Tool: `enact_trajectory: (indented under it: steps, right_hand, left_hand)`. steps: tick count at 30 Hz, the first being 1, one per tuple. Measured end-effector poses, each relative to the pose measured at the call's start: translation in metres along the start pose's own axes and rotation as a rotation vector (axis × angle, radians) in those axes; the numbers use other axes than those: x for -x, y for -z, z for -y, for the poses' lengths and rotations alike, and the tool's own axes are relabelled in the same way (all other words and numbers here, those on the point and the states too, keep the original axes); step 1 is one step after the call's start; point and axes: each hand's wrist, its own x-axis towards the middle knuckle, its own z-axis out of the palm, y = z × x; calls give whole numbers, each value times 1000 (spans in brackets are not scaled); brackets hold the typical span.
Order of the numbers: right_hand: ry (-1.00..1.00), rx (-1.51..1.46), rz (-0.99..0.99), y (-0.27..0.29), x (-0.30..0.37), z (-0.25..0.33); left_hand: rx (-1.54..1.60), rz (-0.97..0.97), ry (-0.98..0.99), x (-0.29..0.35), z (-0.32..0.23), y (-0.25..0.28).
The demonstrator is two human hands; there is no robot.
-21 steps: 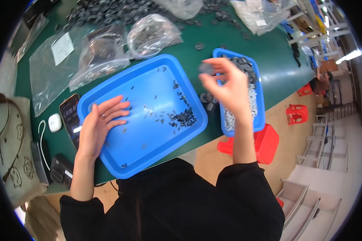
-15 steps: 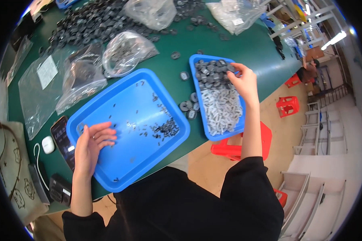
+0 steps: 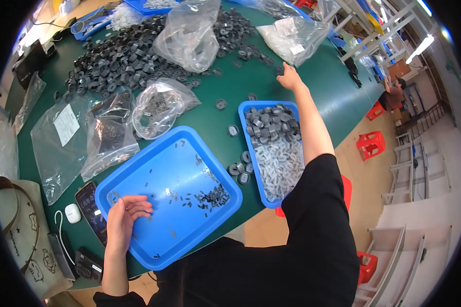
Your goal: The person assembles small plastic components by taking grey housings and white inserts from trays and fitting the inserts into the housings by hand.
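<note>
My left hand (image 3: 127,220) hovers over the left side of a blue tray (image 3: 138,157), fingers stretched loosely and nothing held. Small black pieces (image 3: 212,198) are scattered in that tray, mostly toward its right side. My right hand (image 3: 290,78) reaches across the green table, with thumb and forefinger apart beside a dark round part (image 3: 279,70). Whether they touch it is hard to make out. Below that arm, a second blue tray (image 3: 247,134) holds dark grey round parts (image 3: 272,122) at its far end and whitish pieces (image 3: 277,166) nearer me.
A big heap of dark parts (image 3: 118,59) covers the far left of the table. Clear plastic bags (image 3: 189,38) lie on and around it. A phone (image 3: 90,210), a white case (image 3: 72,213) and a cloth bag (image 3: 28,235) are at left. Another person (image 3: 394,94) sits far right.
My right hand has left the dark parts in the smaller tray and stretched forward across the table. My left hand stays over the large tray. The view has tilted up.
</note>
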Motion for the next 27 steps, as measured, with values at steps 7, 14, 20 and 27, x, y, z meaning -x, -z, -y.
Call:
enact_trajectory:
  steps: [7, 14, 20, 27]
  right_hand:
    - [10, 39, 96, -11, -5, 12]
    - [-167, -509, -68, 28, 39, 13]
    - [-78, -605, -52, 18, 71, 8]
    - [-26, -353, 76, 23, 81, 19]
  left_hand:
    - [-18, 17, 11, -1, 1, -1]
    - [16, -10, 26, -3, 2, 1]
    - [-10, 8, 53, 0, -1, -4]
    - [10, -36, 13, -2, 0, 2]
